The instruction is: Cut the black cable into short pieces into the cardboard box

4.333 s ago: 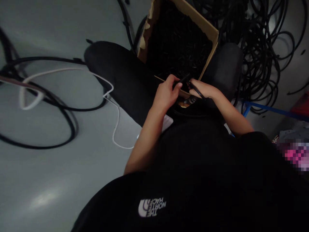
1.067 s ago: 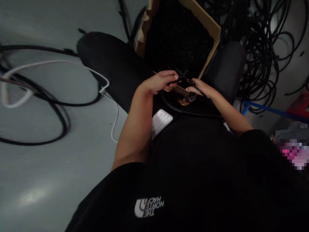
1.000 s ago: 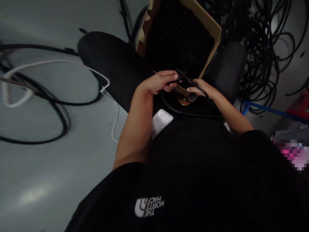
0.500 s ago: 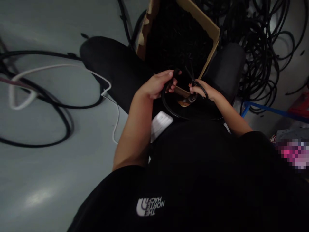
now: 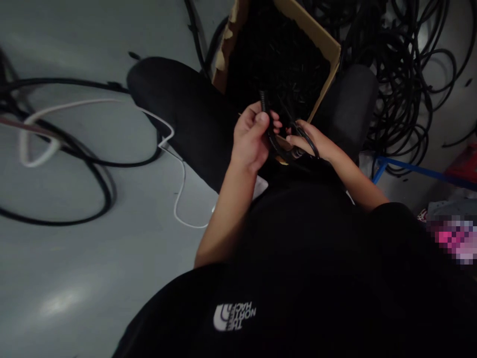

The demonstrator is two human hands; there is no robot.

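So the black ribbed tube (image 5: pixel 264 102) is up over the near edge of the box, gripped in the left hand (image 5: pixel 250 136) with its end poking out past the thumb. Right hand (image 5: pixel 316 135) has its fingers wrapped round the black handles of some scissors (image 5: pixel 300 131), blades pretty hard to see in the dark. The cardboard box (image 5: pixel 316 30) sits between the knees, loaded with short black pieces (image 5: pixel 279 54). Big tangle of black tubing (image 5: pixel 400 84) on the right, white cable (image 5: pixel 183 184) off left.
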